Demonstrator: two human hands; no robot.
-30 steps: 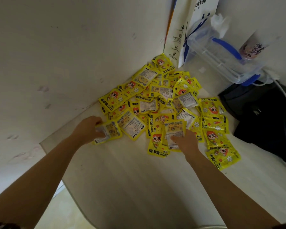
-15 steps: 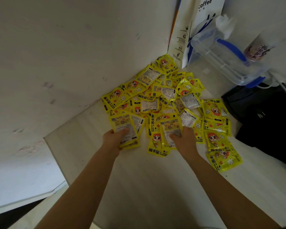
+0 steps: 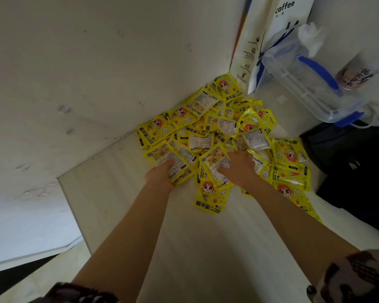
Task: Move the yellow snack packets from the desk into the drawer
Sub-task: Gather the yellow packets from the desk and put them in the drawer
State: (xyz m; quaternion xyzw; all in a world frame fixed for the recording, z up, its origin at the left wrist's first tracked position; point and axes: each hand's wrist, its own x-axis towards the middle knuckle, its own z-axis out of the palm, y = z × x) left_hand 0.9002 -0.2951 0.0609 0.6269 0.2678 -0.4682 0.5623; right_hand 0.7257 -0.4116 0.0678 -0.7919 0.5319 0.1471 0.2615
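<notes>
L hand (image 3: 160, 172) grips a small stack of packets (image 3: 173, 159) at the near-left edge of the pile (image 3: 219, 127): thumb on top, fingers hidden underneath, stack fanned out past the fingertips toward the far side. R hand (image 3: 239, 168) is palm down on a packet (image 3: 217, 164) at the near-mid of the pile, thumb out to the left across it, fingers curled over its far edge. Looks like a grip, but can't tell if it's lifted off the desk (image 3: 197, 237).

Rest of the pile is on the desk, pushed into the far corner against the left wall (image 3: 85, 73) and spilling right. One packet (image 3: 210, 197) lies nearest, face up, just in front of R hand; a few more run under and right of the R forearm. Drawer not in view.

Packets: flat glossy yellow foil pouches, rectangular, crinkled; cartoon face w/ orange hair on the front, white label panel on the back. Mixed face up/down, overlapping. Desk is pale wood-grain laminate, matte.

Both arms extended fwd from the near edge, bare forearms converging on the pile, patterned dark sleeves at the near corners.

Far right: white paper bag (image 3: 271, 40) marked "coffee", clear plastic box (image 3: 304, 84) w/ blue handle, dark bag (image 3: 354, 167) on the right side.
</notes>
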